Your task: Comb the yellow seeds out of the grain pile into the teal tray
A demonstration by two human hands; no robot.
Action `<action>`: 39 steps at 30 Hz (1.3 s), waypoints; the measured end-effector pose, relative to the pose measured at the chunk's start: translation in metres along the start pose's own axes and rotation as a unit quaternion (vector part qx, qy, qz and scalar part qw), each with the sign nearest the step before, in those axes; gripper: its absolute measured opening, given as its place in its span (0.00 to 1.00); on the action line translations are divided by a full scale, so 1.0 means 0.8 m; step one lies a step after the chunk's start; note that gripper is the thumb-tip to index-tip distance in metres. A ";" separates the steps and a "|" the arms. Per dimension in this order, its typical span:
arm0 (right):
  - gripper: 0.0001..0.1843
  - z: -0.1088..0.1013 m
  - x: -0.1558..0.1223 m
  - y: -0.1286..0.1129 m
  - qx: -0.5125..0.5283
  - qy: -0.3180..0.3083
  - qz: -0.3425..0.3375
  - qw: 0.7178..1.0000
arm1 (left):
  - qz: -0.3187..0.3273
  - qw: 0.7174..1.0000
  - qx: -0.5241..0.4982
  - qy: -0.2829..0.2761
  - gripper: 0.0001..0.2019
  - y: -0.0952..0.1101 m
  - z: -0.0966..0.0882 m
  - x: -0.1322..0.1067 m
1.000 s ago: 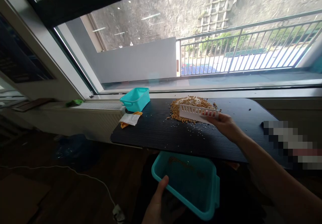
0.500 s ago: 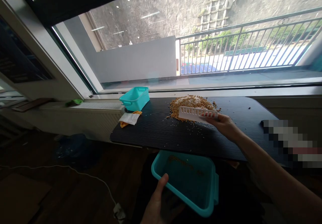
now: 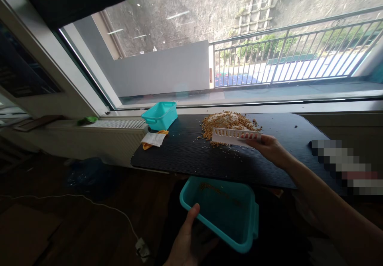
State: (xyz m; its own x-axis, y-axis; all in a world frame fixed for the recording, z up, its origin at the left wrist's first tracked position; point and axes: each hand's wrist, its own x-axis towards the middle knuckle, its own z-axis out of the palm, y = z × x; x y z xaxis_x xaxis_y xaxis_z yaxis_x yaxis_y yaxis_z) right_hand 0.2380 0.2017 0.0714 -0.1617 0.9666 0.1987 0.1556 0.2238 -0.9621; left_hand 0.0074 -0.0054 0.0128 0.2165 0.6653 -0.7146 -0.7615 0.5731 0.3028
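My left hand (image 3: 189, 236) grips the near left rim of a teal plastic bin (image 3: 254, 222), its thumb over the edge and its fingers beneath. Some golden kernels lie inside the bin, which sits below the table's front edge. With my right hand (image 3: 271, 148) I hold a white plastic strip with a row of slots (image 3: 229, 135), upright on its long side. The strip stands at the near side of a pile of golden kernels and white grains (image 3: 214, 121). Loose white grains lie scattered on the dark table (image 3: 176, 160) in front of it.
A second teal bin (image 3: 166, 116) stands at the table's back left. Near it lies a white packet with an orange cloth (image 3: 154, 139). A radiator (image 3: 119, 140) adjoins the left side, and a window runs along the back. A white cable with a plug (image 3: 142, 248) lies on the floor.
The slotted strip in my right hand has shifted slightly toward me, away from the pile. My left hand keeps its hold on the bin.
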 end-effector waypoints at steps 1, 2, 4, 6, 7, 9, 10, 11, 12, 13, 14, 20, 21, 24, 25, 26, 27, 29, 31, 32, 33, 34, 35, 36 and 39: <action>0.18 -0.001 0.000 -0.001 -0.004 -0.004 -0.002 1.000 | 0.000 1.000 0.000 -0.004 0.31 0.000 0.000 0.000; 0.18 -0.001 0.000 -0.002 -0.006 -0.007 -0.002 1.000 | 0.001 1.000 -0.001 -0.005 0.31 0.000 0.001 0.000; 0.19 0.001 0.002 -0.004 -0.006 -0.009 -0.001 1.000 | 0.005 1.000 -0.005 0.003 0.31 -0.001 0.001 0.000; 0.19 0.007 0.008 -0.006 0.008 -0.008 -0.015 1.000 | 0.007 1.000 -0.005 0.010 0.31 -0.001 0.002 0.001; 0.18 0.011 0.012 -0.007 0.021 -0.008 -0.030 0.999 | 0.005 1.000 -0.006 0.010 0.31 -0.001 0.002 0.001; 0.17 0.021 0.022 -0.009 0.045 -0.017 -0.050 0.998 | 0.000 1.000 -0.008 0.005 0.30 0.000 0.002 0.002; 0.18 0.026 0.026 -0.009 0.054 -0.024 -0.052 0.997 | -0.003 1.000 -0.009 0.003 0.30 0.000 0.002 0.002; 0.18 0.031 0.031 -0.009 0.058 -0.034 -0.047 0.997 | -0.003 1.000 -0.011 0.005 0.30 0.000 0.002 0.001; 0.19 0.035 0.034 -0.009 0.056 -0.043 -0.038 0.997 | -0.002 1.000 -0.012 0.008 0.30 0.001 0.003 0.001; 0.19 0.038 0.037 -0.009 0.050 -0.049 -0.030 0.997 | -0.001 1.000 -0.012 0.012 0.30 0.001 0.003 0.001; 0.20 0.040 0.038 -0.008 0.045 -0.053 -0.024 0.997 | 0.000 1.000 -0.012 0.015 0.31 0.001 0.004 0.001; 0.21 0.037 0.021 -0.006 0.027 -0.067 0.001 0.997 | 0.010 1.000 -0.014 0.003 0.30 -0.004 0.001 0.003; 0.21 0.036 0.014 -0.007 0.027 -0.070 0.007 0.997 | 0.011 1.000 -0.013 -0.002 0.30 -0.005 0.000 0.004; 0.20 0.032 -0.007 -0.011 0.030 -0.071 0.009 0.997 | 0.014 1.000 -0.011 -0.014 0.29 -0.008 -0.001 0.006; 0.19 0.030 -0.014 -0.011 0.031 -0.067 0.009 0.997 | 0.016 1.000 -0.010 -0.017 0.29 -0.008 -0.001 0.006; 0.18 0.028 -0.019 -0.011 0.031 -0.060 0.009 0.998 | 0.018 1.000 -0.008 -0.020 0.28 -0.009 0.000 0.007; 0.18 0.025 -0.024 -0.009 0.030 -0.049 0.011 0.998 | 0.020 1.000 -0.004 -0.021 0.28 -0.009 0.000 0.007; 0.18 0.018 -0.032 -0.003 0.026 -0.028 0.020 0.999 | 0.019 1.000 0.004 -0.018 0.28 -0.008 0.000 0.007; 0.18 0.012 -0.038 0.003 0.019 -0.011 0.028 0.999 | 0.017 1.000 0.011 -0.009 0.29 -0.007 0.000 0.006; 0.18 0.009 -0.041 0.005 0.015 -0.007 0.031 0.999 | 0.017 1.000 0.013 -0.006 0.29 -0.007 0.000 0.006; 0.18 0.008 -0.044 0.006 0.012 -0.005 0.034 0.999 | 0.019 1.000 0.014 -0.007 0.29 -0.007 0.000 0.005; 0.18 0.008 -0.047 0.006 0.011 -0.007 0.035 0.999 | 0.020 1.000 0.014 -0.011 0.29 -0.007 0.000 0.004; 0.18 0.009 -0.051 0.005 0.012 -0.009 0.034 0.999 | 0.022 1.000 0.015 -0.015 0.30 -0.007 0.000 0.004; 0.17 0.011 -0.054 0.003 0.014 -0.011 0.033 0.999 | 0.023 0.999 0.016 -0.018 0.30 -0.007 0.001 0.003; 0.16 0.018 -0.067 -0.008 0.013 -0.017 0.039 0.999 | 0.020 1.000 0.016 -0.006 0.30 -0.008 0.002 0.005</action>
State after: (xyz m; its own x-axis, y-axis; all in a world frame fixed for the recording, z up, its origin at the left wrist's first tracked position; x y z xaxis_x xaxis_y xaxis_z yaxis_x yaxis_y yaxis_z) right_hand 0.2314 0.1468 0.0643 -0.1824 0.9762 0.1171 0.1435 0.1443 -0.9791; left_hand 0.0142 -0.0052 0.0092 0.1939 0.6939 -0.6934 -0.7501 0.5605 0.3511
